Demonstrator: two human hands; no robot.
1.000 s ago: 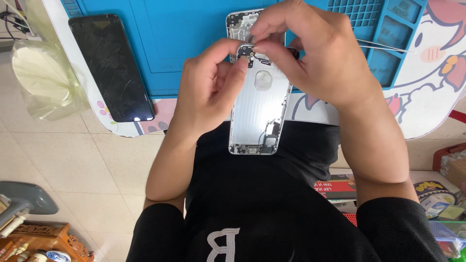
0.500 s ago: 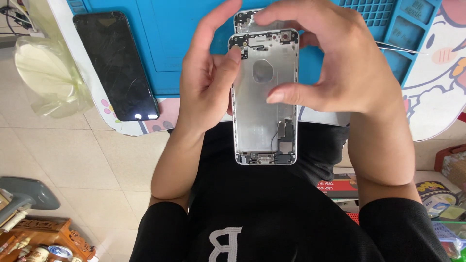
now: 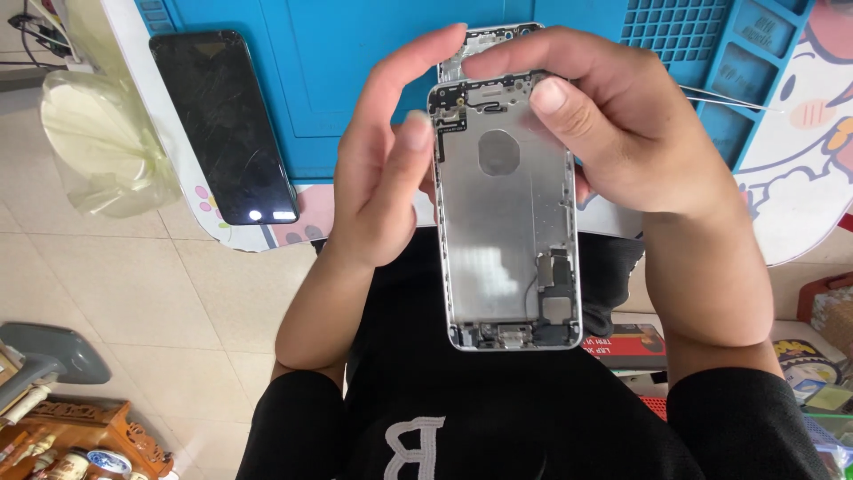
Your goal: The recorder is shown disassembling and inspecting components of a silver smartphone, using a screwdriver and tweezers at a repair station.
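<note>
Though gutted, silver phone housing (image 3: 506, 213) upright

phone shell (image 3: 506, 213) — bare brushed metal, matt grey inside, small dark plastic parts at both ends. black phone (image 3: 227, 124) — glossy glass, finely scratched. mat (image 3: 338, 71) — smooth matt blue, rubbery look. bag (image 3: 102, 147) — thin clear plastic, crinkled. shirt (image 3: 498, 418) — black cloth, matt.

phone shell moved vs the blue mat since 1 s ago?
Yes. The shell has come toward the camera and now hangs further past the blue mat's near edge.
</note>
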